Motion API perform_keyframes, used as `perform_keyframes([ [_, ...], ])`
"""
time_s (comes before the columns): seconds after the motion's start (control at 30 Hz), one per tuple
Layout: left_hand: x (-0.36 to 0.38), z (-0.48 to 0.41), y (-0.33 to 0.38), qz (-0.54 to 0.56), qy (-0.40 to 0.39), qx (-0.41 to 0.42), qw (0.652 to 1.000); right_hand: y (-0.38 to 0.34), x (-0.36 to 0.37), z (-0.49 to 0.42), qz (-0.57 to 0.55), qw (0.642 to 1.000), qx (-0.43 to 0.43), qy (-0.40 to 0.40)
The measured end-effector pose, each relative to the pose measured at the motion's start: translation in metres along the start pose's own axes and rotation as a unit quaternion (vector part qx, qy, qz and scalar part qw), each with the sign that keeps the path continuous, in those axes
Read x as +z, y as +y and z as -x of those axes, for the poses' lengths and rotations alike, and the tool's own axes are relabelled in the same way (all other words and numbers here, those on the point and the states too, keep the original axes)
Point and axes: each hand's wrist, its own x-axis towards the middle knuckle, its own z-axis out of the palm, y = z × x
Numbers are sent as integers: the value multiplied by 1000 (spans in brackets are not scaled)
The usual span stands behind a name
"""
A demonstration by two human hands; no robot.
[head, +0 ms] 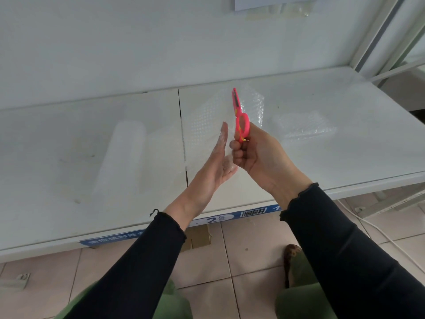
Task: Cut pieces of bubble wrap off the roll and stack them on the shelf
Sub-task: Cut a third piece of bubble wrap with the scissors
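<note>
A roll of bubble wrap (pixel 122 157) lies on the white shelf (pixel 69 125) at the left, its loose sheet (pixel 202 125) running right to my hands. My left hand (pixel 218 164) has straight fingers laid flat against the sheet's edge. My right hand (pixel 257 155) grips pink scissors (pixel 241 118), blades pointing up and away, closed, beside the sheet. A stack of cut bubble wrap pieces (pixel 303 125) lies on the shelf to the right.
The shelf's front edge (pixel 230 217) carries a blue label strip and a barcode. A white back wall (pixel 161 42) rises behind. A metal upright (pixel 377 42) stands at the right. Below are floor tiles, a cardboard scrap (pixel 197 238) and a white cable (pixel 372 229).
</note>
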Motion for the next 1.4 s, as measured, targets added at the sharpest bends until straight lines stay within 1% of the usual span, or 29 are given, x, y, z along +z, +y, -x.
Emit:
perform_keyframes([
  [0.13, -2, 2, -1, -17, 5, -11, 1000, 0, 0, -2, 2, 1000, 1, -2],
  [0.43, -1, 5, -3, -62, 7, -33, 998, -4, -4, -10, 3, 1000, -1, 28],
  [0.63, 0, 9, -3, -51, -11, -22, 998, -8, -7, -14, 8, 1000, 5, 19],
  [0.77, 2, 11, -5, -62, -24, -22, 998, -11, -11, -17, -2, 1000, 3, 27],
  [1.07, 2, 13, -6, -67, -22, -32, 997, -15, -15, -20, 2, 1000, 3, 17],
  [1.4, 5, 14, -8, -51, -23, -37, 998, -18, -17, -25, 0, 1000, 5, 28],
])
